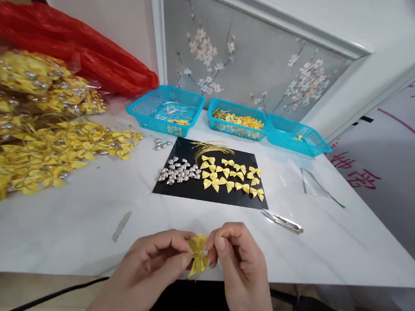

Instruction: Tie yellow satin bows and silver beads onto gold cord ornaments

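A yellow ribbon bow is held upright over the table's front edge, between my two hands. My left hand is closed, with thumb and forefinger pinching the bow at its middle. Close against the bow's other side, my right hand has its thumb and fingertips pressed together; whatever they pinch is too small to make out. Beyond the hands lies a black mat. It carries silver heart-shaped beads, rows of yellow bows and a bundle of gold ties.
Small scissors lie right of the mat. Blue baskets line the wall, some with bows inside. Finished-looking bows with beads heap up at left, beside a red bag. A few loose beads sit near the mat.
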### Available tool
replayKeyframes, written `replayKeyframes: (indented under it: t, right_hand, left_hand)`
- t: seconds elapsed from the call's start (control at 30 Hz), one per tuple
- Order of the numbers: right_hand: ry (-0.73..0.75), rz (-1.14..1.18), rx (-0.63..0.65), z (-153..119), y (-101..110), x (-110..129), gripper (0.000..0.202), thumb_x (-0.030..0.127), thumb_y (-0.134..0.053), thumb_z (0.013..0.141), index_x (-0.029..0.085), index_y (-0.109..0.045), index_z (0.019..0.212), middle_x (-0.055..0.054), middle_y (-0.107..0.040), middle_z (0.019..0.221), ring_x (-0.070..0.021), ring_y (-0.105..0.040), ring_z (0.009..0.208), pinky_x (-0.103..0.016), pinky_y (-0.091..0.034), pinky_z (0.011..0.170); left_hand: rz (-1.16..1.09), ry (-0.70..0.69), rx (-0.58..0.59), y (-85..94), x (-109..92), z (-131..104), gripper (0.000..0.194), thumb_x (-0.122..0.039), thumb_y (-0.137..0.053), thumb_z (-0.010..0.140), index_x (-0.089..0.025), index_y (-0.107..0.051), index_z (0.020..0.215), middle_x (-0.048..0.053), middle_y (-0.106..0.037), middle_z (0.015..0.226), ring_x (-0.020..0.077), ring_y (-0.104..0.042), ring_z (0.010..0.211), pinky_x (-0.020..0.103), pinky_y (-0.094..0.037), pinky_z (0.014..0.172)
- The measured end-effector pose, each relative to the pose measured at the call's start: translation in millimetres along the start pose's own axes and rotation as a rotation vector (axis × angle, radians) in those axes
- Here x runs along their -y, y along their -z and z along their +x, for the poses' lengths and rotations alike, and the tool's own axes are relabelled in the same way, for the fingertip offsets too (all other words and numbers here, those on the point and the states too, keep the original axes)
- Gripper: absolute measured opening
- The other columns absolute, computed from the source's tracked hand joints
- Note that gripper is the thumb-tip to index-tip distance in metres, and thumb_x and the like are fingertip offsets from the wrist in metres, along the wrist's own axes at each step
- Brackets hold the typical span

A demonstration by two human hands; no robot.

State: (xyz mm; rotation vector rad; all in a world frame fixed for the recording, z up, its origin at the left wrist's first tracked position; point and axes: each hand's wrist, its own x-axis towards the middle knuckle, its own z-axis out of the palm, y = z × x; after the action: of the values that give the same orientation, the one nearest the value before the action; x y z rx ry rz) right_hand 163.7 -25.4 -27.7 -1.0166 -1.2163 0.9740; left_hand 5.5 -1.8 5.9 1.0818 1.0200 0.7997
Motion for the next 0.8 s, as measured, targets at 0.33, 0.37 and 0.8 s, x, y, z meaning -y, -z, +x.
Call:
replayKeyframes:
  t: [0.33, 0.37, 0.8]
  right_hand:
    - [-0.011, -0.120, -0.005, -4, 6, -3, 0.011, 0.018, -0.052, 0.100, 0.025, -0.052, 0.108, 0.001, -0.065, 0.087, -0.0109, -0.063, 0.075, -0.019, -0.051, 0.067]
    - [-0.020, -0.134, -0.011, -4, 7, -3, 0.015, 0.018, -0.054, 0.098, 0.025, -0.051, 0.111, 0.001, -0.067, 0.086, -0.0112, -0.064, 0.075, -0.019, -0.051, 0.067]
    - [0.268, -0.375, 0.128, 8, 11, 11, 0.022, 0.006, -0.051, 0.095, 0.021, -0.068, 0.093, -0.002, -0.067, 0.083, -0.0129, -0.064, 0.073, -0.021, -0.053, 0.066]
  left_hand:
    - [0.042, 0.001, 0.015, 5.3, 5, 4, 0.016, -0.034, -0.070, 0.082, -0.023, -0.073, 0.071, 0.003, -0.065, 0.081, 0.0242, -0.061, 0.093, 0.029, -0.046, 0.081]
    - [0.034, 0.011, 0.016, 5.5, 5, 4, 0.016, -0.034, -0.070, 0.082, -0.023, -0.073, 0.072, 0.002, -0.064, 0.081, 0.0243, -0.060, 0.095, 0.029, -0.046, 0.083]
    - [-0.111, 0.081, -0.010, 2.5, -3, -3, 0.007, -0.026, -0.071, 0.076, -0.023, -0.072, 0.069, 0.001, -0.064, 0.079, 0.0207, -0.057, 0.084, 0.030, -0.045, 0.080]
